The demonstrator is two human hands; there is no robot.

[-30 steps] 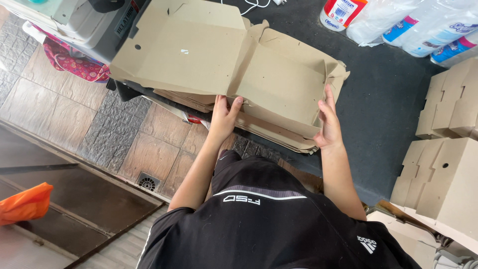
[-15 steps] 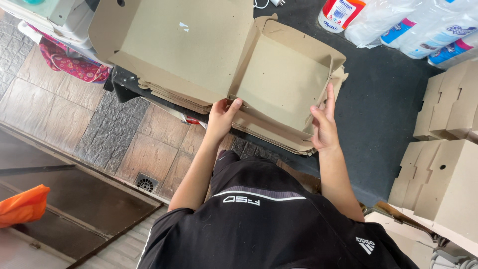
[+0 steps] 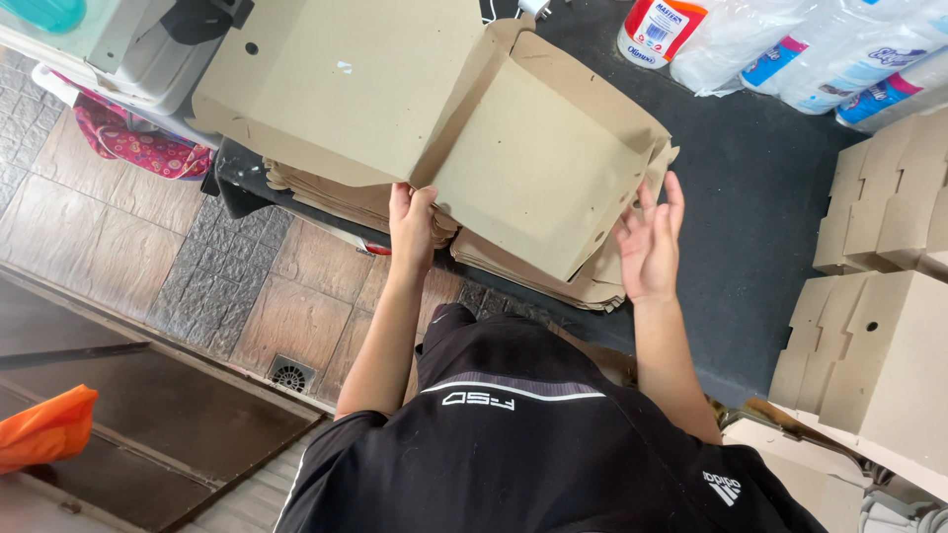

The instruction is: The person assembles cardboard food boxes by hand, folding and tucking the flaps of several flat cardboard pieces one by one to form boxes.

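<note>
Cardboard box blank (image 3: 464, 128) now stands half-formed on top of the stack of flat blanks (image 3: 553, 271), where a second ago it lay nearly flat and spread wide. Its right-hand panel has been folded up and in, so the side walls rise along the far and right edges and the sheet begins to take the shape of a shallow tray; the folding looks partly done, with the large left panel not yet brought round.

The left hand (image 3: 412, 219) has stayed at the near fold, fingers closed on the crease where the two big panels meet. The right hand (image 3: 649, 242) has come off the right edge: it is open, fingers spread, just beside the raised wall and not gripping anything.

The blank is plain brown board, matte and clean, with a few small punched holes and sharp scored creases. It rests on the stack at the near edge of the dark table (image 3: 760, 207). Finished folded boxes (image 3: 884, 326) are piled to the right, and white plastic-wrapped packs (image 3: 829, 49) lie at the far side of the table.
</note>
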